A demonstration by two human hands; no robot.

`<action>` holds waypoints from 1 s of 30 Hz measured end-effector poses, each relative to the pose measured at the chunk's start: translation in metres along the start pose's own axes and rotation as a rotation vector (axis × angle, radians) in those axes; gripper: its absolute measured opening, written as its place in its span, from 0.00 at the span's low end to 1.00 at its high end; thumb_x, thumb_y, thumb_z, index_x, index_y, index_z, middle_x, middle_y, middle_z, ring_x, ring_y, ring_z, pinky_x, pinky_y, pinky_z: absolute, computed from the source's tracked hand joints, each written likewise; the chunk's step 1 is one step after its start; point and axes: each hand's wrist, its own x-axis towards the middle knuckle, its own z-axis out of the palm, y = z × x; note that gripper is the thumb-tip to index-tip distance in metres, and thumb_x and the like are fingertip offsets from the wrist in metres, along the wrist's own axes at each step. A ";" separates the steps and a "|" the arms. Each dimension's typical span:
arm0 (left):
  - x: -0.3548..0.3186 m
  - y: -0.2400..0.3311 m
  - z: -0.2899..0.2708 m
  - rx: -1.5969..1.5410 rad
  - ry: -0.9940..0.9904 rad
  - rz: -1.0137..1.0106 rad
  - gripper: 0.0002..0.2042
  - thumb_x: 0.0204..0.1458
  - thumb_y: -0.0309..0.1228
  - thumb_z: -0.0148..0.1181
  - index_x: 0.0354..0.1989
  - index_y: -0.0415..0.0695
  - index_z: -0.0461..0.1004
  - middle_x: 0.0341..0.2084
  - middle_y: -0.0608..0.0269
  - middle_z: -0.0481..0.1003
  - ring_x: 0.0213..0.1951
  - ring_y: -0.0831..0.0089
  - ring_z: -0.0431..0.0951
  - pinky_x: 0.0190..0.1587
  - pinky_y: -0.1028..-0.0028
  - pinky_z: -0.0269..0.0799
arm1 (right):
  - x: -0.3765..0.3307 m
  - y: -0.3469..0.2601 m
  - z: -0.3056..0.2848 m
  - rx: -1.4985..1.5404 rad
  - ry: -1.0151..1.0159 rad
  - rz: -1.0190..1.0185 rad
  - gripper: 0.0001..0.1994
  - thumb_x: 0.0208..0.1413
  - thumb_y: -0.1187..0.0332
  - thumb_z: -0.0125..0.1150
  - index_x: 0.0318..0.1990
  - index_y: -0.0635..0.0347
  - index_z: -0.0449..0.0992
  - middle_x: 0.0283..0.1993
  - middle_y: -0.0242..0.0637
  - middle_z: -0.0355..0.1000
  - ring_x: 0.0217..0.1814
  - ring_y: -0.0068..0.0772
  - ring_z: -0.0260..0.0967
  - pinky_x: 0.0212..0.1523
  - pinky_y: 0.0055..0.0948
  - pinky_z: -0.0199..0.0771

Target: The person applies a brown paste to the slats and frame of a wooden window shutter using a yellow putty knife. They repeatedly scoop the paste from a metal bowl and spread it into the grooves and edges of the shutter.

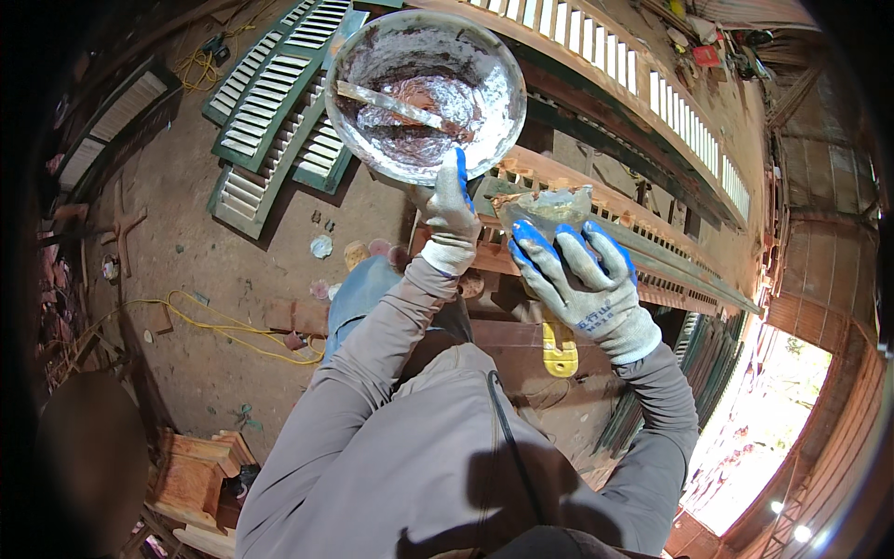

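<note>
In the head view, both gloved hands are working apart from each other. The left hand (452,219) is clamping onto the near rim of a round tub (419,47), its thumb lying over the edge. The tub is tilting so that its inside is showing; white and brown residue is coating the wall and bottom, and a flat stick (391,103) is lying across it, leaning toward the upper left wall.

The right hand (591,289) is gripping the near side of a small see-through bowl (510,216), its blue-tipped fingers curling around it. Pale and brown matter is sitting in the bowl, which is standing just right of the tub and slightly lower in view. A yellow piece (559,354) is showing below the right wrist; what is supporting it, I cannot tell.

The grey jacket (447,429) is filling the lower middle, and a blue trouser leg (358,298) is showing beside the left forearm. Several green shutters (265,112) are lying overlapped on the floor (205,387) left of the tub. A yellow cord (223,328) is winding below them. To the upper right, a long slatted frame (616,47) is stretching past the tub, and bright light is coming through an opening (773,419) at right.
</note>
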 end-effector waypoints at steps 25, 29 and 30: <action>0.000 -0.006 -0.002 -0.048 -0.009 -0.021 0.25 0.55 0.17 0.58 0.62 0.28 0.63 0.53 0.45 0.72 0.55 0.57 0.75 0.58 0.65 0.70 | -0.009 -0.056 -0.026 1.005 0.339 1.187 0.18 0.65 0.75 0.57 0.61 0.63 0.72 0.55 0.35 0.75 0.51 0.27 0.72 0.53 0.27 0.72; 0.005 0.007 -0.010 0.013 -0.031 0.018 0.25 0.54 0.16 0.59 0.63 0.29 0.63 0.53 0.45 0.72 0.55 0.58 0.75 0.57 0.66 0.71 | -0.003 -0.079 -0.022 1.212 0.469 1.569 0.18 0.68 0.71 0.56 0.63 0.62 0.70 0.52 0.31 0.72 0.50 0.15 0.68 0.51 0.19 0.70; 0.005 0.004 -0.011 0.059 -0.027 0.037 0.25 0.54 0.16 0.59 0.62 0.29 0.64 0.53 0.45 0.72 0.54 0.57 0.75 0.57 0.66 0.71 | 0.003 -0.077 -0.027 1.216 0.359 1.508 0.20 0.67 0.75 0.53 0.65 0.66 0.65 0.65 0.40 0.66 0.65 0.29 0.65 0.65 0.27 0.63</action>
